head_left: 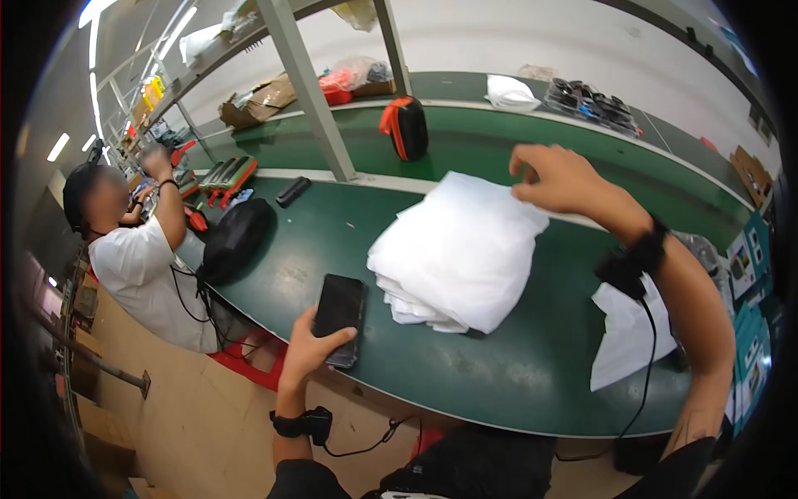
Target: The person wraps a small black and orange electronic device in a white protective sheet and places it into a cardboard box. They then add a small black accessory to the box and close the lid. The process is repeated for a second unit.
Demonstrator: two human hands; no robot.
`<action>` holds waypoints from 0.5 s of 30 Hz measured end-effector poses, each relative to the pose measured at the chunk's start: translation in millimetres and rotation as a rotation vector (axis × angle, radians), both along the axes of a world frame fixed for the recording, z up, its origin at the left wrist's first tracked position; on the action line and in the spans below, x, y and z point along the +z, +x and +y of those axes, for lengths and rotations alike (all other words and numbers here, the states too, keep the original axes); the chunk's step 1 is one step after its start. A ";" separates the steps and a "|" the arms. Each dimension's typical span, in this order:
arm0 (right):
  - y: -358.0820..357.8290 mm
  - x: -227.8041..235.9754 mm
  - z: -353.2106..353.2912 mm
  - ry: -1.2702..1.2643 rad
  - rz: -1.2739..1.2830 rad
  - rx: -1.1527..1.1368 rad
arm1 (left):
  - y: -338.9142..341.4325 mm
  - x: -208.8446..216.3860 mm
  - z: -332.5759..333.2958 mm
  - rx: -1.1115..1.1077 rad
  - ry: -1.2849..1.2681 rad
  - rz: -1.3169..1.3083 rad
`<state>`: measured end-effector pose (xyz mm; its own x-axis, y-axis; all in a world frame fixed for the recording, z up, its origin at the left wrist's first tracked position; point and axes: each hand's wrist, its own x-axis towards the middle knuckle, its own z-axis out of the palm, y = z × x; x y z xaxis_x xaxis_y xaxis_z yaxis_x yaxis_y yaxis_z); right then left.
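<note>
My left hand grips a black smartphone by its lower part, at the near edge of the green table. Right of the phone lies a stack of thin white sheets or bags, its layers uneven along the near side. My right hand is over the stack's far right corner. Its fingers are bent, with a gap between thumb and forefinger, and the thumb is at or just above the top sheet; whether it touches cannot be made out.
A loose white sheet lies under my right forearm. A black pouch rests at the left, near a co-worker in a white shirt. Beyond the grey post stands a black and orange case. Printed boxes line the right edge.
</note>
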<state>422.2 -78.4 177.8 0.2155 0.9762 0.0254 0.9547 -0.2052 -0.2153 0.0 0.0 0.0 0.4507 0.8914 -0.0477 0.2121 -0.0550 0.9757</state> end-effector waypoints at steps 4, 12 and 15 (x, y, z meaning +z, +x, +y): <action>32.2 -15.8 132.6 0.007 -0.037 -0.112 | 13.9 31.7 11.5 0.001 0.188 0.245; -7.6 -45.4 295.4 0.204 0.242 -0.053 | 23.9 -19.0 -9.1 0.532 0.587 0.429; 26.9 -67.6 322.8 0.223 0.188 -0.002 | 24.9 -26.4 6.5 0.417 0.814 0.503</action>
<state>449.1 244.4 110.2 0.2391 0.9505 0.1985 0.8933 -0.1352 -0.4285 24.9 6.5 -26.4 0.1946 0.8188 0.5401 0.7372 -0.4853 0.4701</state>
